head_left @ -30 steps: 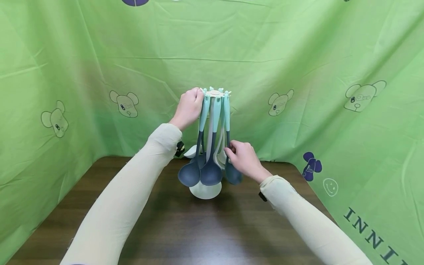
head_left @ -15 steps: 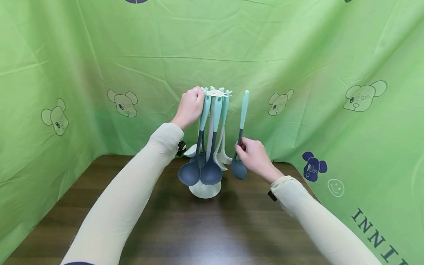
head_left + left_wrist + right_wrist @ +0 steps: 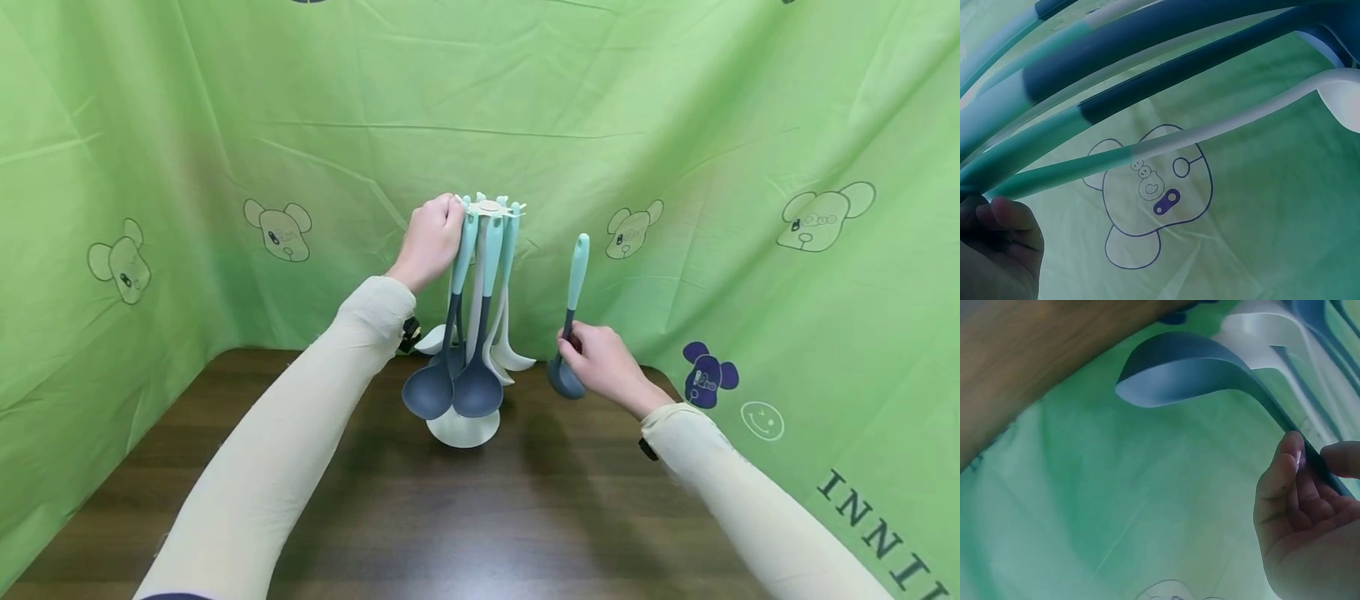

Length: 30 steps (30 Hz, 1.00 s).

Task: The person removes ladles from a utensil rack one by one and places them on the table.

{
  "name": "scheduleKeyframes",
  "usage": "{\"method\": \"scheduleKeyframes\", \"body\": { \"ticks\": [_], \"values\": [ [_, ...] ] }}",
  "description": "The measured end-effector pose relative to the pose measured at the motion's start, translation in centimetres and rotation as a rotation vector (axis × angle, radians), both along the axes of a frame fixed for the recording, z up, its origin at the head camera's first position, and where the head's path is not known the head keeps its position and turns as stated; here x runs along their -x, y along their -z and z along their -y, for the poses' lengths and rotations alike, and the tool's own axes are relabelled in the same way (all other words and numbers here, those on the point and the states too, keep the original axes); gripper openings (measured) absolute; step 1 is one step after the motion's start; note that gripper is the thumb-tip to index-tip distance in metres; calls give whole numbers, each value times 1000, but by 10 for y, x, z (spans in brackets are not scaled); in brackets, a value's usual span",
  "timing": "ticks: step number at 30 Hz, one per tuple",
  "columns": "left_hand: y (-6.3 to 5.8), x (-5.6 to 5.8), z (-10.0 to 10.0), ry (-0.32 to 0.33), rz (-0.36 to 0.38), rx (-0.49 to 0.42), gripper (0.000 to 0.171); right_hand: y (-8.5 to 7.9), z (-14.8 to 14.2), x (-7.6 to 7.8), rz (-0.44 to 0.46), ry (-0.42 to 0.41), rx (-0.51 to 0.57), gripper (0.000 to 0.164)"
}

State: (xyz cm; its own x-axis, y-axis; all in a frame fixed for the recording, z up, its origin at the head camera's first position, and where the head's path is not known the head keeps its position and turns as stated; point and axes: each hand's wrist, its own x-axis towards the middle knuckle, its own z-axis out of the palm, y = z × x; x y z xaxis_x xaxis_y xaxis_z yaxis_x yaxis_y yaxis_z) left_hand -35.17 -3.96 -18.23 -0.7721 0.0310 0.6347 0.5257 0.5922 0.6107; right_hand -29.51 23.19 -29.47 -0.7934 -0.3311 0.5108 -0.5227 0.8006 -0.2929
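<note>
My right hand (image 3: 603, 358) pinches a ladle (image 3: 577, 275) by its dark shaft, right of the rack and above the table. Its mint handle points up. In the right wrist view the ladle's dark blue-grey bowl (image 3: 1179, 369) shows from the side, with thumb and fingertips on the shaft. A white utensil rack (image 3: 463, 429) stands upright on its round base, hung with several mint-handled utensils. My left hand (image 3: 431, 237) grips the rack's top at its left edge, fingers curled. In the left wrist view that hand (image 3: 1007, 240) is beside the handle tops.
Two dark ladles (image 3: 429, 392) hang at the rack's front, and white-headed utensils (image 3: 513, 358) at its right and back. The rack stands on a dark wooden table (image 3: 450, 525). A green printed cloth (image 3: 360, 150) encloses the back and sides.
My right hand has taken the ladle off the rack's right side and carried it right, then lowered and turned it a little. The left hand has stayed on the rack's top.
</note>
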Motion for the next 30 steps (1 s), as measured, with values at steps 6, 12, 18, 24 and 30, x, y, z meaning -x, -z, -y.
{"method": "scheduleKeyframes", "body": {
  "ticks": [6, 12, 18, 24, 30],
  "values": [
    [0, 0, 0, 1, 9, 0, 36, 9, -16, 2, 32, 31, -51, 11],
    [2, -1, 0, 2, 25, -17, 35, 19, -33, 6, 65, 39, -113, 10],
    [1, -2, -1, 14, 14, -25, 35, 27, -50, 8, 101, 50, -128, 8],
    [0, -3, -1, 13, 6, -28, 36, 34, -64, 8, 147, 61, -136, 8],
    [0, -4, -1, 13, 9, -34, 37, 49, -84, 12, 135, 60, -164, 11]
  ]
}}
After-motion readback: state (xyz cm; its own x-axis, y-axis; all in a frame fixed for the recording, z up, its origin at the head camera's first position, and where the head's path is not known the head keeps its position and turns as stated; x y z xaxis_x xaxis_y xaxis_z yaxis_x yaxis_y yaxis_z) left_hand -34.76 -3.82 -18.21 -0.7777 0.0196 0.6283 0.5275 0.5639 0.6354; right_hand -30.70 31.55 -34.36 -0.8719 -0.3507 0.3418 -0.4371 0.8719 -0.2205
